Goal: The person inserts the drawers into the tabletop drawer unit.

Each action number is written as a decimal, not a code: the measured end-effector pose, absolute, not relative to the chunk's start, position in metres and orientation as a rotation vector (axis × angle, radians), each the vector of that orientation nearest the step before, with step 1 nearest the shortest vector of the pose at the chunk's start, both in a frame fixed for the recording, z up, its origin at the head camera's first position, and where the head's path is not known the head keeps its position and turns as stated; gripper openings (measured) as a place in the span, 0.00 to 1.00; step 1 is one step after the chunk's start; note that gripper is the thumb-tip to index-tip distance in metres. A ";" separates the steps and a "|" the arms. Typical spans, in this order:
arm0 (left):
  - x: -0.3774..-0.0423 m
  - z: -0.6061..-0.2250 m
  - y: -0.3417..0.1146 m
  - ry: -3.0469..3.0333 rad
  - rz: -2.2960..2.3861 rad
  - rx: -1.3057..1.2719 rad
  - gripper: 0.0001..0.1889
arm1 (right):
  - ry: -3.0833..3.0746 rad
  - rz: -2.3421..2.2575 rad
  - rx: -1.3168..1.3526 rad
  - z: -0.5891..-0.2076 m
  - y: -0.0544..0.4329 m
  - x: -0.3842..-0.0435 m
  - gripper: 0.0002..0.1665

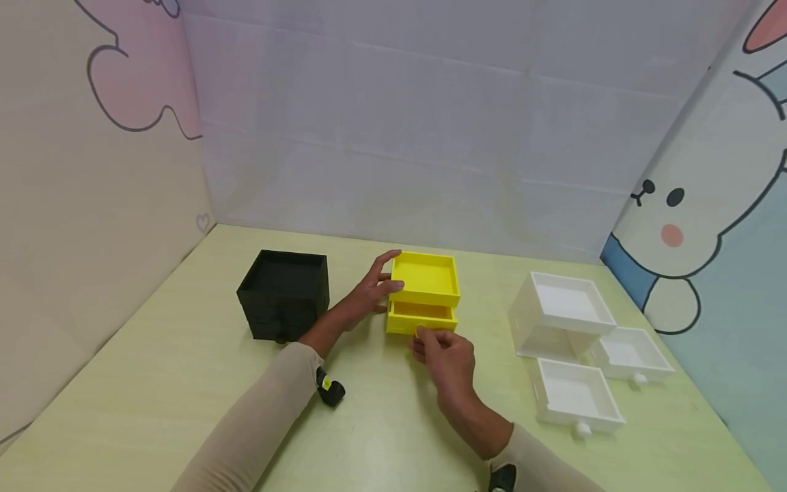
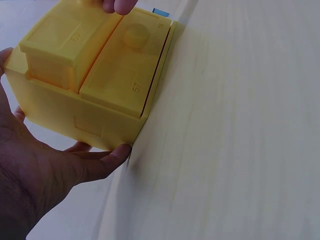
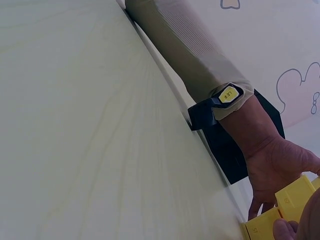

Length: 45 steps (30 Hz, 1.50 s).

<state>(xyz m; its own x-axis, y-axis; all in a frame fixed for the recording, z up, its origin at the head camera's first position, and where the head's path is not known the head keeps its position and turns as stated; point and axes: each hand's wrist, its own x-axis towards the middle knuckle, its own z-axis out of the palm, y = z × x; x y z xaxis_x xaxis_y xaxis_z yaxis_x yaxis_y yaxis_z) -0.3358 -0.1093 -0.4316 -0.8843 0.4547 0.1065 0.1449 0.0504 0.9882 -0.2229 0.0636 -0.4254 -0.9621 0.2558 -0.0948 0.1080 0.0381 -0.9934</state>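
While the yellow box point(image 1: 430, 272) was held, its upper drawer point(image 1: 421, 324) stuck out

The yellow box stood near the middle of the table point(image 1: 356, 437). The left hand point(image 1: 363, 298) was curled on its 9 o'clock side, with the thumb over the top edge. The right hand point(image 1: 451, 362) reached in from about 5 o'clock and pinched the small knob point(image 2: 89, 2) of the upper drawer. The lower drawer point(image 2: 125, 70) looked all the way in.

From the yellow box, the black box point(image 1: 273, 307) was at 9 o'clock and the white box point(image 1: 529, 324) at 3 o'clock, with two white drawers point(image 1: 578, 413) lying outside it.

The step in hand looked like sliding the upper drawer, but I could not tell if in or out. The next move seemed to need a soft, straight push or pull, with the left hand stopping the box from skidding.
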 end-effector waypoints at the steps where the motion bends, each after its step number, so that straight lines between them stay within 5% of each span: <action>1: -0.336 -0.432 -0.109 2.091 1.921 0.611 0.36 | -2.183 2.069 -0.386 -0.426 0.063 -0.223 0.16; 45: -0.335 -0.429 -0.109 2.087 1.915 0.596 0.36 | -2.151 2.061 -0.398 -0.427 0.060 -0.241 0.15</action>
